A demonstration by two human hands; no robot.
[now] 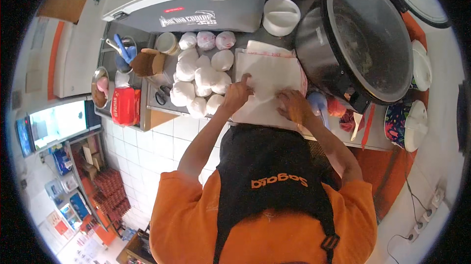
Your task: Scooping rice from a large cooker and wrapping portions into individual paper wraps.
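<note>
A stack of white wrapping paper sheets [272,69], some with red print along the edge, lies on the counter right before me. My left hand [237,94] touches the left side of the top sheet, its index finger stretched forward. On the right side, my right hand [294,105] rests with curled fingers on the paper. Between the hands the sheet looks raised or creased; whether something lies under it is hidden. I cannot tell if either hand pinches the paper. Beside my left hand sits a pile of round white paper-wrapped bundles [208,76].
A grey cooler box [184,13] stands behind the bundles, a white lidded tub [281,17] beside it. Close on the right is a large round steel pot [320,43] with a clear lid. Scissors [162,94] and a red box [126,105] lie left; a blue-handled utensil [318,104] lies right.
</note>
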